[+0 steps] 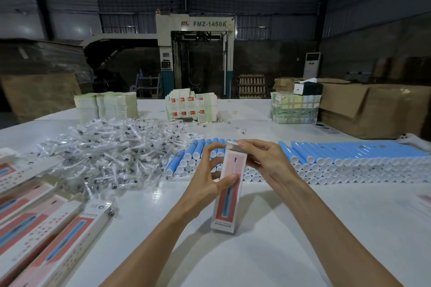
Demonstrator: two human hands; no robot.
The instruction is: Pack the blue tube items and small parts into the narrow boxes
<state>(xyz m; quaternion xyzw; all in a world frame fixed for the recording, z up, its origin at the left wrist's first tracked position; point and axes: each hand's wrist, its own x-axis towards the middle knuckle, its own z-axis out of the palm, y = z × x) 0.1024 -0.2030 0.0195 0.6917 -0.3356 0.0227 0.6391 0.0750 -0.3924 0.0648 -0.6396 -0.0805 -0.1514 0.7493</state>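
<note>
Several long white-and-pink printed cardboard boxes (46, 237) lay side by side at the left edge of the white desk (314, 228). Behind them spread a loose heap of small white parts sealed in clear plastic bags (109, 156).

At centre the left hand (206, 182) held one more narrow pink-and-white cardboard box (229, 196). Its grip was closed round the box's upper half, with the thumb pressed on the pink front panel. Whether the box's near end rested on the desk could not be told. The right hand (265, 161) gripped the far end of the same box, fingers curled behind it and the forefinger lying on the partly raised white end flap (232, 144). Further right, light-blue tubes with white end caps (338, 161) lay stacked in rows just beyond the hands.

The step in hand appeared to be closing a filled box, though its contents were hidden. The next move would probably call for tucking the flap fully in while the left grip steadied the box. The box could then be laid with the others at left.

Print on the folded white carton stacks (191, 107) at the desk's far edge was too small to read. "FMZ-1450A" stood beside a red logo on the pale machine (208, 24) behind. Small print along the foot of the held box was illegible.
</note>
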